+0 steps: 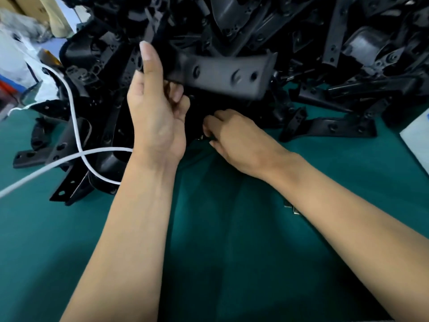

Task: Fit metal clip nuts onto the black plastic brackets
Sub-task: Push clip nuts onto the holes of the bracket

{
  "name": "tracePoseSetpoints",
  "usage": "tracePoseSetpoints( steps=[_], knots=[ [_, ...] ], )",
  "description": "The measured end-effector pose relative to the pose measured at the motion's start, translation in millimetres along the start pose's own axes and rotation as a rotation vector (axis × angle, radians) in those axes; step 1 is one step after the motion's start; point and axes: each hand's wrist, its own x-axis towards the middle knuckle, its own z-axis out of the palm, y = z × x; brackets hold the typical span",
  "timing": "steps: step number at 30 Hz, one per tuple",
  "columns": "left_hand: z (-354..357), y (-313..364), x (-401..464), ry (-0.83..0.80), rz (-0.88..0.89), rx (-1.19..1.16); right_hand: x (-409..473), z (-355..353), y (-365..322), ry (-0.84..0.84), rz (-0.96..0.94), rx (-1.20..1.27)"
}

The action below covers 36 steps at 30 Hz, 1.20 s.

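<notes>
My left hand [155, 108] grips a long black plastic bracket [222, 74] by its left end and holds it above the green table, its flat face with three holes turned toward me. Just below it my right hand [234, 138] has its fingers curled against the bracket's lower part; a small glint of metal [201, 137] shows at the fingertips, too hidden to tell whether it is a clip nut. A few loose metal clip nuts [293, 209] lie on the cloth beside my right forearm.
A big heap of black brackets [301, 38] fills the far side of the table, with more piled at the left [76, 140]. A white cable [76, 126] loops over the left pile. White bags and boxes [16, 54] stand at far left; a white sheet [417, 140] lies at right.
</notes>
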Motion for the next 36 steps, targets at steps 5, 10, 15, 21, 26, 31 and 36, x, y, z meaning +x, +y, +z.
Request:
tracePoseSetpoints(
  steps=[5,10,15,21,26,31,36],
  knots=[
    [2.9,-8.2,-7.5,-0.3,-0.257,-0.024,-34.2,-24.0,21.5,-0.088,0.091,0.177],
    [9.0,-25.9,-17.8,-0.492,-0.454,-0.039,-54.9,-33.3,43.5,-0.087,0.133,0.192],
    [4.3,-44.1,-20.1,-0.652,-0.527,0.138,-66.1,-27.5,51.6,-0.012,0.148,0.261],
    [1.0,-43.2,-21.2,-0.846,-0.511,0.249,-71.2,-22.3,58.5,0.115,0.219,0.407],
    [10.3,-44.1,-25.4,-0.809,-0.534,0.173,-72.6,-17.7,64.4,0.241,0.34,0.763],
    [8.7,-43.7,-25.9,-0.748,-0.492,0.113,-73.0,-11.9,64.5,0.274,0.413,0.911],
    [5.0,-42.4,-20.8,-0.723,-0.464,0.127,-70.3,-10.4,60.7,0.396,0.48,1.075]
  ],
)
